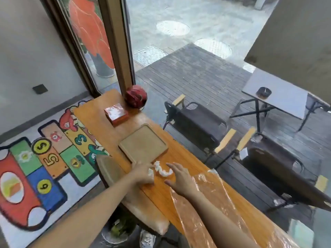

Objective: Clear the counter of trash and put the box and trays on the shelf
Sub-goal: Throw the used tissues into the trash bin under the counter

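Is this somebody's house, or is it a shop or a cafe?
Probably a cafe or snack shop. A long wooden counter runs along a big window, facing folding chairs and a small table on a deck outside.

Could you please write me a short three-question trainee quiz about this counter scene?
1. True or false: the red box sits on the square tray.
2. What lies between the left hand and the right hand?
3. Which is nearest the window post: A) clear plastic bag, B) square tray, C) red box?

Key: 1 false, it rests on the counter beyond the tray; 2 crumpled white tissue; 3 C.
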